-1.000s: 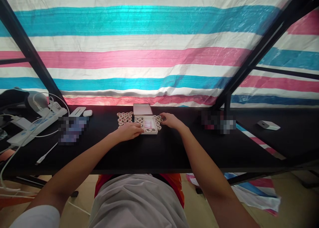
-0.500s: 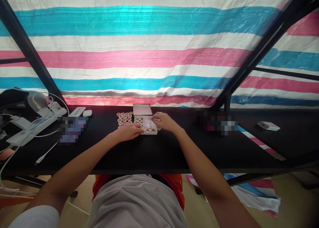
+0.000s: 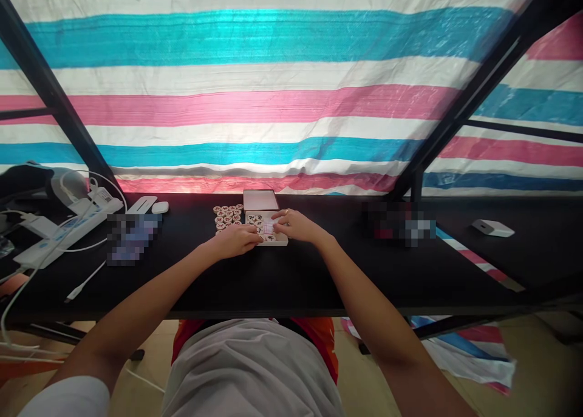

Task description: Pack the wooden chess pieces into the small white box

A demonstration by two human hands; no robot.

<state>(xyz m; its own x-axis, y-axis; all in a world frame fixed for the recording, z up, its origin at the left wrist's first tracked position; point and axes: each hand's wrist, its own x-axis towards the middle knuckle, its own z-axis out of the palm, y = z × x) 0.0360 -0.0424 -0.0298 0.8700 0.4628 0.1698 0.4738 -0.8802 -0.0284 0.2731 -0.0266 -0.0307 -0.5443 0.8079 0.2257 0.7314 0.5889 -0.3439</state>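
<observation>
A small white box (image 3: 275, 243) with round wooden chess pieces in it sits at the far middle of the black table (image 3: 291, 277). My left hand (image 3: 234, 241) rests curled against the box's left front corner, holding it. My right hand (image 3: 295, 226) is over the box's right side, fingertips pinched together low above the pieces; what they hold is too small to name. Several loose chess pieces (image 3: 228, 213) lie in rows left of the box. The box lid (image 3: 259, 199) lies just behind it.
A white power strip (image 3: 68, 226) with plugs and cables lies far left, with a white mouse (image 3: 160, 207) beside it. A loose cable end (image 3: 84, 280) lies nearer me. A small white device (image 3: 492, 227) sits far right. Black frame posts (image 3: 410, 186) and a striped tarp stand behind.
My right hand moved left from the loose pieces right of the box to over the box. My left hand stayed at the box's corner.
</observation>
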